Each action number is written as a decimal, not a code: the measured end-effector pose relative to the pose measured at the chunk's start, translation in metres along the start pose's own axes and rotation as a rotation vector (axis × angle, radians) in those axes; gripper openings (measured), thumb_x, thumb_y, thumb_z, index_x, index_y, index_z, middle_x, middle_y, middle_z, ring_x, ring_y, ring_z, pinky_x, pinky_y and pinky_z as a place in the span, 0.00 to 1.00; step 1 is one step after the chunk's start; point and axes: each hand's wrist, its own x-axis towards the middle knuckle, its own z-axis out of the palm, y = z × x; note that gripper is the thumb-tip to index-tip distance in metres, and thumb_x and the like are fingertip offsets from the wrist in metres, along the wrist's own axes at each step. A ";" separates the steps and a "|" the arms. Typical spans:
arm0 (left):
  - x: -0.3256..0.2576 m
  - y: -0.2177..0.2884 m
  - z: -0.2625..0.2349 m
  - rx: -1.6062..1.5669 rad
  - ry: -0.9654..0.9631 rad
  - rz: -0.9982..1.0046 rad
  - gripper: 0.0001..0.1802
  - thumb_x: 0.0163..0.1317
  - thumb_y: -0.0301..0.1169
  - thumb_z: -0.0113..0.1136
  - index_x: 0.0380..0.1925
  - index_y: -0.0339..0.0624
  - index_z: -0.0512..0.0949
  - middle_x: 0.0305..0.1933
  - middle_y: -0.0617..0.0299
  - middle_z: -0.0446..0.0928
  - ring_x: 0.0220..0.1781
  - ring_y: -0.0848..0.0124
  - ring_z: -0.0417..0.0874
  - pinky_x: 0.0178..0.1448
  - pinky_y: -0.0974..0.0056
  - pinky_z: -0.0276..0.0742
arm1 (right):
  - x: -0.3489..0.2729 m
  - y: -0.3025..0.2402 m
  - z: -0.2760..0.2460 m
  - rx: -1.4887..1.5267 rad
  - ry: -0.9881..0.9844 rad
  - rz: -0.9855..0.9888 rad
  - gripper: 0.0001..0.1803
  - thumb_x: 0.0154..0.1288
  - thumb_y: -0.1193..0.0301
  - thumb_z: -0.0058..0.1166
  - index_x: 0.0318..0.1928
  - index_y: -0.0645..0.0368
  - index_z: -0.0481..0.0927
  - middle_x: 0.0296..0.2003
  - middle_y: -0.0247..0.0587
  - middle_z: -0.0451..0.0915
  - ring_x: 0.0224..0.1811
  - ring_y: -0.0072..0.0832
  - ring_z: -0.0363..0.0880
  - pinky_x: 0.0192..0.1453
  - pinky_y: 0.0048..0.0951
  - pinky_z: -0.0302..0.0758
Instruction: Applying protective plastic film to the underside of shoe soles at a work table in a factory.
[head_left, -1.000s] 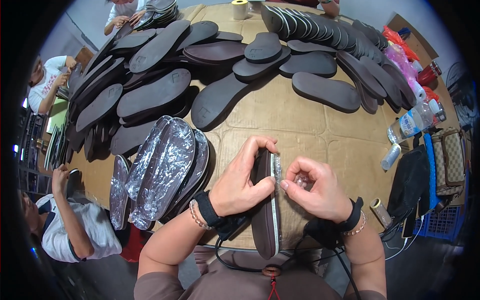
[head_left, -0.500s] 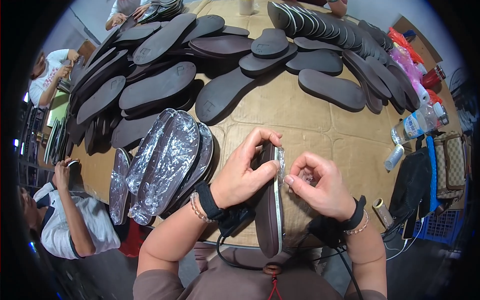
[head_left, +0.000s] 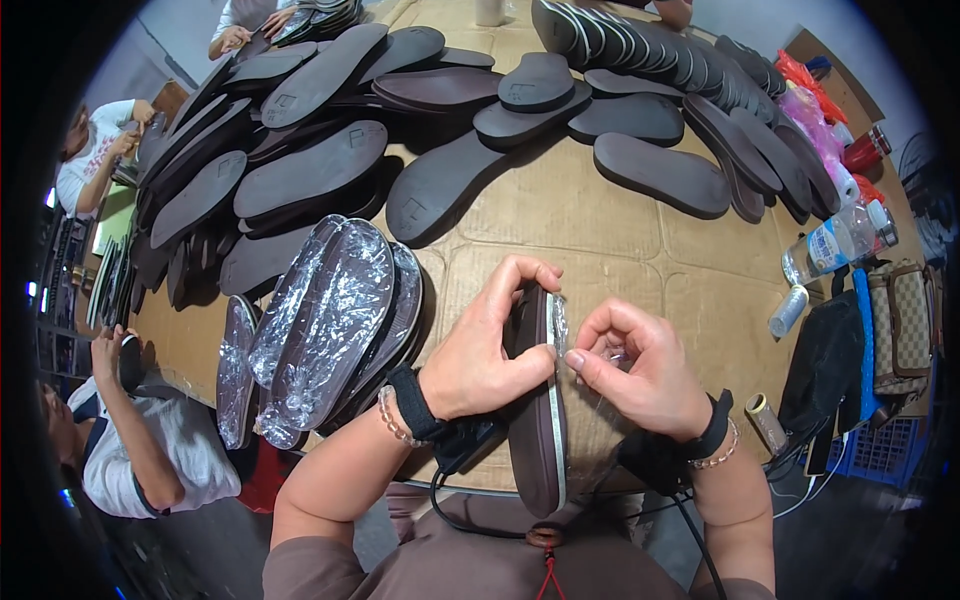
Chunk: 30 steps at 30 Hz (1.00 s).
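Note:
A dark brown shoe sole (head_left: 536,440) stands on its edge in front of me, a pale strip running along its right side. My left hand (head_left: 490,350) grips its upper part, thumb pressed on the pale edge and fingers over the far side. Thin clear plastic film (head_left: 562,325) clings along that right side. Just right of the sole, my right hand (head_left: 640,370) pinches some of the film between thumb and fingers. To the left lie several soles wrapped in clear film (head_left: 335,310), stacked and leaning on one another.
Many unwrapped dark soles (head_left: 310,180) lie heaped across the far side of the cardboard-covered table (head_left: 610,255). At the right are a water bottle (head_left: 835,245), a small roll (head_left: 766,425), a black bag (head_left: 820,350) and a patterned bag (head_left: 898,330). Co-workers sit at the left (head_left: 150,450) and far edges.
Both my hands stay nearly in place on the sole and film, with only a slight shift. The co-worker at lower left has moved a raised hand a little to the left.

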 end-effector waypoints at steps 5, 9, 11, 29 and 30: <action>0.001 0.001 0.003 -0.104 0.041 -0.008 0.25 0.55 0.20 0.56 0.55 0.42 0.67 0.67 0.51 0.69 0.74 0.63 0.68 0.78 0.52 0.61 | -0.001 -0.002 0.000 -0.050 -0.014 -0.012 0.07 0.70 0.76 0.64 0.38 0.63 0.78 0.24 0.23 0.74 0.25 0.09 0.69 0.29 0.18 0.67; 0.002 0.001 0.008 -0.141 0.083 -0.002 0.21 0.58 0.19 0.54 0.53 0.42 0.68 0.66 0.51 0.70 0.72 0.67 0.69 0.76 0.57 0.63 | -0.001 0.003 0.002 -0.045 -0.001 -0.032 0.07 0.70 0.76 0.64 0.39 0.62 0.77 0.24 0.23 0.74 0.25 0.09 0.69 0.29 0.18 0.67; 0.002 0.000 0.010 -0.111 0.102 0.008 0.21 0.59 0.18 0.54 0.53 0.41 0.68 0.66 0.51 0.70 0.72 0.68 0.69 0.75 0.58 0.64 | -0.001 0.002 0.002 -0.036 0.001 -0.023 0.07 0.70 0.76 0.64 0.38 0.62 0.78 0.24 0.23 0.74 0.25 0.09 0.69 0.29 0.18 0.67; 0.000 -0.002 0.000 0.081 -0.084 0.049 0.41 0.49 0.31 0.66 0.64 0.41 0.59 0.70 0.45 0.62 0.74 0.58 0.65 0.77 0.54 0.60 | -0.002 0.002 0.002 -0.005 0.022 -0.037 0.08 0.69 0.78 0.64 0.43 0.63 0.78 0.27 0.26 0.78 0.27 0.08 0.70 0.30 0.17 0.68; 0.000 0.000 0.000 0.083 -0.096 0.015 0.41 0.49 0.31 0.66 0.64 0.41 0.59 0.70 0.45 0.62 0.73 0.58 0.65 0.78 0.54 0.60 | -0.002 0.002 0.002 -0.011 0.021 -0.043 0.07 0.69 0.78 0.63 0.43 0.62 0.78 0.28 0.26 0.78 0.26 0.08 0.71 0.31 0.17 0.69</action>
